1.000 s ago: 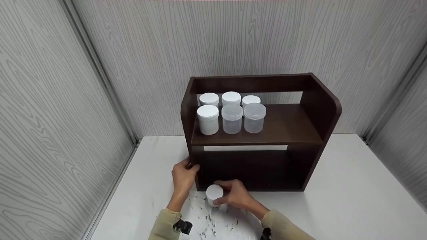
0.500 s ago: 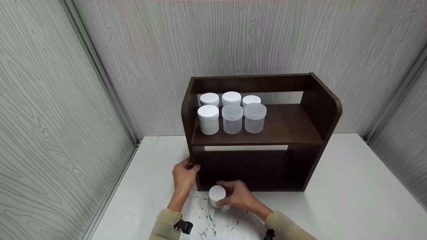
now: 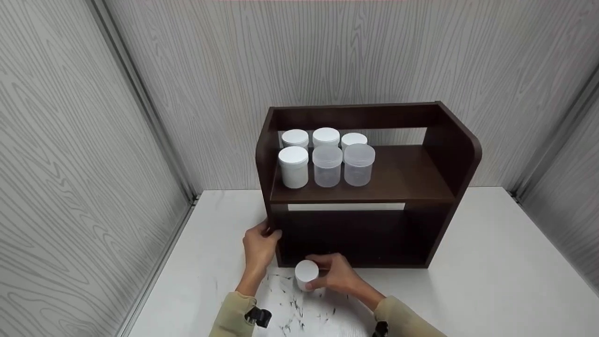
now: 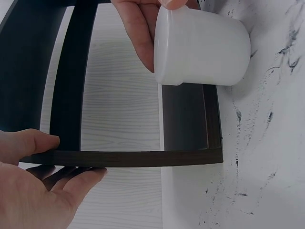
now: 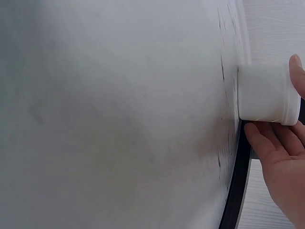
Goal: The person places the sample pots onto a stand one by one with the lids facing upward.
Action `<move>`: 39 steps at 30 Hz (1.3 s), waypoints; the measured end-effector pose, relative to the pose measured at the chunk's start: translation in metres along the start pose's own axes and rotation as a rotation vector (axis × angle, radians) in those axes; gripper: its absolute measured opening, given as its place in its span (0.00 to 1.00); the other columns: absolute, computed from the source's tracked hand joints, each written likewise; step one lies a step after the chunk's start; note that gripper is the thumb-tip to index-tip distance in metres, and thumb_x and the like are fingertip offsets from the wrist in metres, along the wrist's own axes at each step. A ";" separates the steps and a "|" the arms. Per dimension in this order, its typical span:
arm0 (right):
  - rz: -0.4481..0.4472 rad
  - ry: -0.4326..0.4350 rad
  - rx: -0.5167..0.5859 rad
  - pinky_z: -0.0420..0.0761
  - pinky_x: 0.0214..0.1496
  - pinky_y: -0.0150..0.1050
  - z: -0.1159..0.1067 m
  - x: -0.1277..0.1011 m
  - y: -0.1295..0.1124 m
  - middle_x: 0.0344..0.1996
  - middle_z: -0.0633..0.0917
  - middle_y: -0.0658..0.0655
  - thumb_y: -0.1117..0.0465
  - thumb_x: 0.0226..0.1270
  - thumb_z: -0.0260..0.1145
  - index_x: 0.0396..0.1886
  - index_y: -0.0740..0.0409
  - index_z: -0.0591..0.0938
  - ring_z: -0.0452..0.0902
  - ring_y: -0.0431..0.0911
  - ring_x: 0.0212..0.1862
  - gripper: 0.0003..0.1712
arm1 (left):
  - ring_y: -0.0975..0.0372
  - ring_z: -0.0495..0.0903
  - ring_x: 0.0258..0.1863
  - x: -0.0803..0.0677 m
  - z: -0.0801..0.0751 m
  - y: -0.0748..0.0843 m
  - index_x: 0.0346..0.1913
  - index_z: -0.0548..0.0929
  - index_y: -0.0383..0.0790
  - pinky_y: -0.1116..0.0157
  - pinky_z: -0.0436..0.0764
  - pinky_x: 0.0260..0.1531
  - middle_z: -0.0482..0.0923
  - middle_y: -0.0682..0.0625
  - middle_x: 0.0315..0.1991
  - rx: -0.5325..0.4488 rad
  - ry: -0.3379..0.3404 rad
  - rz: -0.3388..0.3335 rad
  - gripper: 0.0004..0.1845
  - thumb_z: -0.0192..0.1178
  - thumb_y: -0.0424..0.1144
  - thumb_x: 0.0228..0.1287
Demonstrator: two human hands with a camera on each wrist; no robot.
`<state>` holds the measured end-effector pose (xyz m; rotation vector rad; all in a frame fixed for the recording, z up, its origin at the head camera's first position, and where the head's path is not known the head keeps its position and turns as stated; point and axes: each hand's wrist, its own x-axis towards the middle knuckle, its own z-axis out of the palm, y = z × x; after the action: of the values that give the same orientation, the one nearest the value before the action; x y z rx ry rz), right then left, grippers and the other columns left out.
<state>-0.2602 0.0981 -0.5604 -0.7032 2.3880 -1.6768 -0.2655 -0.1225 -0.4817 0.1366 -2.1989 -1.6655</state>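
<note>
Between the thumb and fingers of my right hand (image 3: 340, 277) is a lidded white plastic jar (image 3: 306, 275), held upright low in front of the dark brown two-tier shelf (image 3: 407, 180). In the left wrist view the white jar (image 4: 205, 47) appears sideways, its base close to the white table. My left hand (image 3: 259, 249) pinches the front edge of the shelf's left side panel, thumb inside and fingers outside. The right wrist view has the fingers of my right hand (image 5: 286, 167) along the jar's side.
Several lidded jars stand in two rows on the upper tier's left: opaque white jars (image 3: 294, 168) and two translucent jars (image 3: 327, 167) in front. Dark scuff marks (image 3: 292, 306) streak the white table (image 3: 505, 281). Wood-grain panels (image 3: 374, 51) enclose the back and sides.
Over the last second my right hand has shifted slightly to the right with the jar. My left hand keeps its grip on the shelf's side panel.
</note>
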 end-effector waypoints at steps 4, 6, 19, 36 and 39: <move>-0.008 0.003 -0.002 0.81 0.62 0.55 0.000 0.001 0.001 0.59 0.86 0.62 0.62 0.47 0.89 0.63 0.65 0.85 0.83 0.59 0.60 0.40 | 0.45 0.87 0.53 0.000 0.001 -0.001 0.63 0.80 0.22 0.53 0.85 0.51 0.85 0.31 0.55 0.001 0.000 -0.001 0.25 0.66 0.28 0.63; -0.008 0.004 -0.004 0.81 0.61 0.54 0.000 0.001 0.001 0.59 0.86 0.62 0.62 0.47 0.89 0.62 0.65 0.85 0.84 0.58 0.60 0.40 | 0.45 0.87 0.53 0.001 0.001 -0.001 0.63 0.80 0.22 0.53 0.85 0.51 0.85 0.31 0.55 0.000 0.001 -0.005 0.25 0.66 0.28 0.63; -0.009 -0.011 0.046 0.83 0.59 0.52 -0.006 -0.003 -0.004 0.58 0.87 0.61 0.63 0.47 0.88 0.63 0.65 0.85 0.85 0.55 0.58 0.40 | 0.44 0.86 0.54 0.001 0.001 -0.001 0.63 0.80 0.21 0.53 0.85 0.51 0.84 0.31 0.56 -0.011 -0.007 -0.005 0.25 0.66 0.28 0.63; -0.017 -0.032 0.108 0.84 0.57 0.41 -0.025 -0.016 -0.025 0.59 0.85 0.66 0.69 0.47 0.87 0.64 0.71 0.83 0.85 0.55 0.58 0.41 | 0.46 0.87 0.53 0.001 0.000 0.000 0.64 0.80 0.23 0.55 0.86 0.49 0.85 0.32 0.55 -0.005 -0.007 -0.013 0.25 0.67 0.29 0.64; -0.022 -0.038 0.117 0.83 0.58 0.42 -0.029 -0.018 -0.026 0.59 0.85 0.66 0.69 0.48 0.87 0.64 0.70 0.83 0.84 0.55 0.59 0.40 | 0.45 0.87 0.52 0.000 -0.001 0.000 0.63 0.80 0.21 0.55 0.86 0.48 0.85 0.31 0.54 -0.004 -0.008 -0.005 0.25 0.66 0.28 0.63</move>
<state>-0.2476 0.1236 -0.5282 -0.7382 2.2435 -1.7785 -0.2654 -0.1230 -0.4811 0.1348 -2.2020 -1.6761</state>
